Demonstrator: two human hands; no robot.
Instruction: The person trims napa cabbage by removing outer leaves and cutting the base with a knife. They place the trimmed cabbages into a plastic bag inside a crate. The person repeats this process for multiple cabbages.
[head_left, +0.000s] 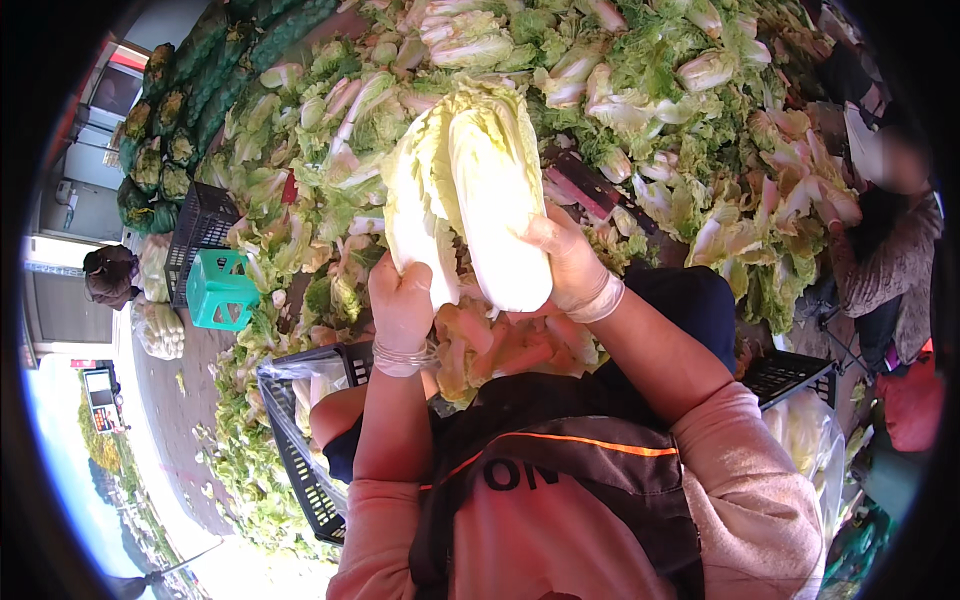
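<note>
Both hands wear thin translucent gloves. My right hand (566, 262) grips the lower right side of a pale napa cabbage head (499, 202), its leafy top pointing away from me. My left hand (403, 304) is closed on the base of a large outer cabbage leaf (420, 210), which stands apart from the head at the bottom and meets it near the leafy top. Whether the leaf is still joined to the head cannot be told. Below the hands, trimmed cabbage leaves (502, 345) lie heaped between my knees.
Loose cabbages and leaves (637, 97) spread across the ground ahead. A plastic-lined black crate (300, 465) stands at left, another black crate (791, 375) at right. A turquoise stool (223, 290) and green net sacks (217, 82) are farther left. Another person (892, 247) sits at far right.
</note>
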